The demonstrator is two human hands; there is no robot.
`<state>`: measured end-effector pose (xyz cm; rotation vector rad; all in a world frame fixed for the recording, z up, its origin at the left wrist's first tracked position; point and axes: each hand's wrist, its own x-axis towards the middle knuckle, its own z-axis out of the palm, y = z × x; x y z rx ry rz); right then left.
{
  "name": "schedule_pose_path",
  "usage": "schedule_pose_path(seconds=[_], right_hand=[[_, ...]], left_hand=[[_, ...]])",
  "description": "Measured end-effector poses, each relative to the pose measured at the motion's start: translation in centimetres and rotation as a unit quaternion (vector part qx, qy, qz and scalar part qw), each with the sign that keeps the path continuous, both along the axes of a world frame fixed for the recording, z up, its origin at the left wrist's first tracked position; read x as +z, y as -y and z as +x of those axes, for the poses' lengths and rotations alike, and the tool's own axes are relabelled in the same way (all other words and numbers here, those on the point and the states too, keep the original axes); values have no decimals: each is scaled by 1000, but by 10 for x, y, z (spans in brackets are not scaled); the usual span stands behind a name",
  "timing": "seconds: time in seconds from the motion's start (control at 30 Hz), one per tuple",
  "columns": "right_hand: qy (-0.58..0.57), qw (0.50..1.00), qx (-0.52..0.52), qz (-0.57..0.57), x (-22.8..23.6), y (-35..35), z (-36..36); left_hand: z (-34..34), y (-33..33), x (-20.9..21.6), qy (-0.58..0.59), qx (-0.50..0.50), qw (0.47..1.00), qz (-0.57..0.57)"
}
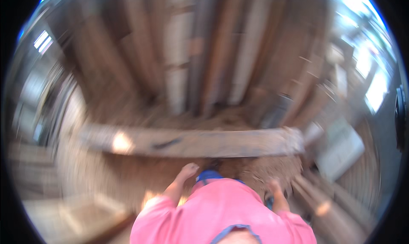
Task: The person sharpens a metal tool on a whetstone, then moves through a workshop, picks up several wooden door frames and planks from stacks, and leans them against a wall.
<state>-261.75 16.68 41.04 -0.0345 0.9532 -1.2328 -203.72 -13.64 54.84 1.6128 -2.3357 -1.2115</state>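
Workshop-looking place, brownish dirt floor (pixel 247 169), and everything's pretty smeared by motion blur. Main thing is a long wooden beam (pixel 204 144) lying crosswise just in front of the person, with a bright patch of light near its left end. Left hand (pixel 188 170) is nearest it, fingers maybe loosely curled, no object visible there, but honestly can't tell how wide it is. Right hand (pixel 275 186) is too blurry to say if it's wide, narrow or holding anything. Neither seems to touch the beam. My take: get steady footing first, and if you handle something that long, spread your hands well apart and bend your knees. Farther out, upright-looking boards (pixel 177 65) stand beyond the beam, a pale slab (pixel 341 152) sits off right, and a wooden frame (pixel 96 212) is lower left.
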Motion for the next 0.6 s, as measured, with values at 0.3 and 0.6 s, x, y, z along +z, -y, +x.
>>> schedule_pose_path(seconds=[0.3,0.6], right_hand=[[-404,792,407,210,64,162,102],[-460,695,552,27,188,268,366]], left_hand=[[118,-317,21,4,572,775,267],[80,-417,-14,-256,703,523,408]])
